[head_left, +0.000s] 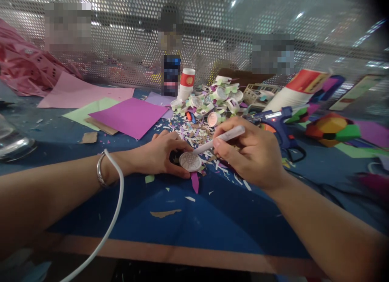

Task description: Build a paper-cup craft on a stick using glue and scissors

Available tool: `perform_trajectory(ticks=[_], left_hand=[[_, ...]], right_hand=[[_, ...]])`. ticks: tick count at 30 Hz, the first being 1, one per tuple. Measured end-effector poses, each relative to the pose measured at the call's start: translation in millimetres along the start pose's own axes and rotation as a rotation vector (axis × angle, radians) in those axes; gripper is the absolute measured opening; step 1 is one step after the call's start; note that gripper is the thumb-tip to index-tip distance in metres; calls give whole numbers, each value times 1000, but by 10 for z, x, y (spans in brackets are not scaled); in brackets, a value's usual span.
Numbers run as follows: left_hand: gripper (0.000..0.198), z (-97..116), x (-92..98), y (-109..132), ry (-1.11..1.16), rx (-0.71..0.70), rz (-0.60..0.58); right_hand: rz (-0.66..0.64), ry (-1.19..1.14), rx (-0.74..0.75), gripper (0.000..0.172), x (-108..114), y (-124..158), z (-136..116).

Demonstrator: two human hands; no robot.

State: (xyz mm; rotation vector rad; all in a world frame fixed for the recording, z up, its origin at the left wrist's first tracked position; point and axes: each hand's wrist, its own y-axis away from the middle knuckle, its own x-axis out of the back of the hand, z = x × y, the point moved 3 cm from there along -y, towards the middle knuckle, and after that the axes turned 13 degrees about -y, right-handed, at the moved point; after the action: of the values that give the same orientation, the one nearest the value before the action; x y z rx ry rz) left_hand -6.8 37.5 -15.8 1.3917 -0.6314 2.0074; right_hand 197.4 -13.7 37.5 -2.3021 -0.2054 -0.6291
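My left hand (pixel 162 154) rests on the blue table and pinches a small round pale disc (pixel 190 161) with a grid pattern drawn on it. My right hand (pixel 252 152) is closed around a white pen (pixel 223 137), whose tip touches the disc's upper right edge. A silver bracelet sits on my left wrist, and a white cable (pixel 114 201) crosses over that forearm. Paper scraps lie scattered around both hands.
Behind the hands lies a pile of small round paper pieces (pixel 212 101), a blue glue gun (pixel 278 122), stacked paper cups (pixel 296 93) and a white-red bottle (pixel 186 84). Coloured paper sheets (pixel 130 116) lie at the left, a colourful paper ball (pixel 332 129) at the right, a perforated metal screen behind.
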Motion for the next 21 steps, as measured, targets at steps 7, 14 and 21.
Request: perform_trajectory(ticks=[7, 14, 21], left_hand=[[58, 33, 22, 9, 2, 18, -15], [64, -19, 126, 31, 2, 51, 51], [58, -56, 229, 43, 80, 137, 288]], right_hand=[[19, -11, -2, 7, 29, -5, -6], [109, 133, 115, 4, 155, 5, -30], [-100, 249, 29, 6, 134, -43, 96]])
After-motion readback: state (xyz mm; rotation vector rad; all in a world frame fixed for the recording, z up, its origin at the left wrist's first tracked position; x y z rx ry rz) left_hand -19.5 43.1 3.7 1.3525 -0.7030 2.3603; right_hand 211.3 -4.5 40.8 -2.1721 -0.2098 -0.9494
